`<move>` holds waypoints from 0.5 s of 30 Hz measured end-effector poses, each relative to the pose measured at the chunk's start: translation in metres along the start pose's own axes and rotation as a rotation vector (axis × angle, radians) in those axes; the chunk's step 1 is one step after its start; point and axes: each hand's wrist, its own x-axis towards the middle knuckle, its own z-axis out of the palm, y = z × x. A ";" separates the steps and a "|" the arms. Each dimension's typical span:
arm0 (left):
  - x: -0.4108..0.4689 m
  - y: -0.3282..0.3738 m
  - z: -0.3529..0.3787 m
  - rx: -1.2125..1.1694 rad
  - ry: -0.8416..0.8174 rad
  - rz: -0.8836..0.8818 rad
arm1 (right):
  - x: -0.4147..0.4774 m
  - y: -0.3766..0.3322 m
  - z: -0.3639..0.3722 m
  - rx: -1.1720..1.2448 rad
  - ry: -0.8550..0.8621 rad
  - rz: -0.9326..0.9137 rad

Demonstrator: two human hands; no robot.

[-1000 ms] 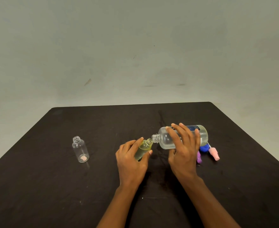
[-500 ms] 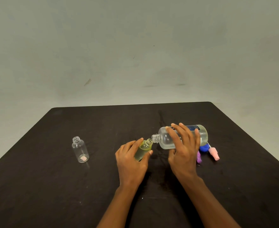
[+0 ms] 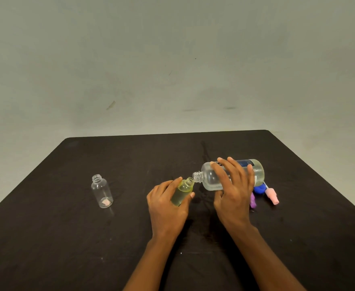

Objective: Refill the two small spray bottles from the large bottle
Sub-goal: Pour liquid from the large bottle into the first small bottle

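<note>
Nothing has visibly moved: above the dark bench [image 3: 67, 238], before a bare grey wall [image 3: 172, 59], the left hand [image 3: 168, 204] grips the tilted small bottle [image 3: 182, 191] and the right hand [image 3: 233, 194] holds the large bottle [image 3: 209, 179], mouth to mouth. 1 clear bottle [image 3: 102, 191] stands well left. The right hand half hides a purple piece [image 3: 253, 201].

Two bare forearms [image 3: 264, 257] show from the near edge of the view, slim and uncovered for as much of them as can be seen. Each ends in a bare hand, the left hand [image 3: 168, 208] and the right hand [image 3: 233, 198]. The fingernails [image 3: 192, 194] are short and pale, clearest on the left thumb.
</note>
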 end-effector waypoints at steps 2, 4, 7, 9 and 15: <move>0.000 0.000 0.000 0.010 -0.005 0.007 | 0.000 0.000 0.000 -0.008 0.000 -0.001; 0.000 0.000 -0.001 0.011 -0.005 0.010 | 0.000 0.000 0.000 -0.014 -0.006 -0.003; 0.001 0.001 -0.001 0.007 -0.005 0.008 | 0.000 0.000 0.000 -0.021 -0.012 -0.001; 0.001 0.001 -0.001 0.003 -0.003 0.007 | 0.000 0.000 0.000 -0.018 -0.015 0.000; 0.000 0.001 0.000 -0.001 0.005 0.013 | 0.000 0.000 -0.001 -0.030 -0.020 0.006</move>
